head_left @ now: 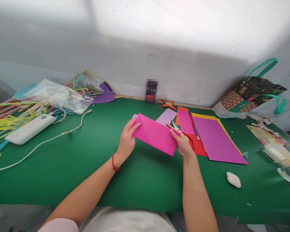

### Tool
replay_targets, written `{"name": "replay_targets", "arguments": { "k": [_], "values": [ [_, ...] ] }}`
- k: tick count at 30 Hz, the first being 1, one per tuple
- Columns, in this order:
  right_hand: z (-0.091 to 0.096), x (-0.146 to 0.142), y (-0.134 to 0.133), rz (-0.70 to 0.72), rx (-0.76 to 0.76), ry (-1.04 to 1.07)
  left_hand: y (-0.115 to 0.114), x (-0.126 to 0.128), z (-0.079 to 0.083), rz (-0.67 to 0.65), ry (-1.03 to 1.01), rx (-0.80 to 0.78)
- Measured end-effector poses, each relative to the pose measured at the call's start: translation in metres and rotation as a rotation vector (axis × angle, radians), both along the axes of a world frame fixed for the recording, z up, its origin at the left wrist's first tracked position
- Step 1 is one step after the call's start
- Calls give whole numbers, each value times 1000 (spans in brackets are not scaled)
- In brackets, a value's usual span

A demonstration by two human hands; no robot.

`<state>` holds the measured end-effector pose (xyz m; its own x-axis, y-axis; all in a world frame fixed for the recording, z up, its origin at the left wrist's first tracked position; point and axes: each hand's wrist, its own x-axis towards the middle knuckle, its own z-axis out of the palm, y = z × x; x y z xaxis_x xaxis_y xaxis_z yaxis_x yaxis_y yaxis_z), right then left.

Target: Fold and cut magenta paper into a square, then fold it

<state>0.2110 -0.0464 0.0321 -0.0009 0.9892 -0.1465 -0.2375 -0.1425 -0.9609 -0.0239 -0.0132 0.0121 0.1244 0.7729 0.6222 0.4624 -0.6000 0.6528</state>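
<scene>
A folded pink paper sheet is held above the green table between both hands. My left hand grips its left end, fingers curled over the edge. My right hand pinches its right end with the fingers closed on the paper. Just past my right hand lie scissors with red handles on a stack of coloured sheets, with a large purple sheet on top to the right. A pale lilac sheet lies behind the pink paper.
A white power bank with a cable and a pile of coloured strips under a plastic bag fill the left. A patterned gift bag leans at the back right. A white eraser and paper scraps lie right.
</scene>
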Motion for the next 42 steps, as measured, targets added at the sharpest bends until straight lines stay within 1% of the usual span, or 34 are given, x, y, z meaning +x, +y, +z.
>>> {"name": "replay_targets", "arguments": {
  "k": [2, 3, 5, 6, 7, 9, 15, 19, 22, 27, 31, 35, 42],
  "values": [
    [-1, 7, -1, 17, 16, -21, 3, -2, 4, 8, -211, -214],
    [-1, 10, -2, 30, 24, -36, 5, -3, 7, -10, -311, -353],
    [-2, 14, -3, 60, 42, -77, 7, -5, 11, -97, -462, -651],
    [-2, 16, -3, 72, 52, -104, 7, -5, 13, -152, -502, -778],
    [-2, 17, -3, 80, 62, -133, 7, -5, 14, -196, -519, -866],
    [-2, 18, -4, 91, 81, -185, 5, -4, 17, -236, -498, -935],
    [1, 13, -5, 146, 156, -348, 1, 4, 15, -145, -376, -840],
    [5, 11, -7, 166, 184, -394, 2, 3, 10, -135, -320, -835],
    [7, 13, -9, 188, 149, -363, 3, 1, 8, -139, -287, -822],
    [3, 22, -11, 267, -22, -287, -1, 3, 12, -207, -316, -837],
    [-3, 27, -9, 205, -28, -309, -4, 4, 16, -247, -371, -853],
    [-6, 29, -8, 162, -24, -327, -6, 5, 18, -231, -361, -807],
    [-3, 29, -10, 184, -17, -336, -5, 5, 18, -194, -318, -753]
  ]
}}
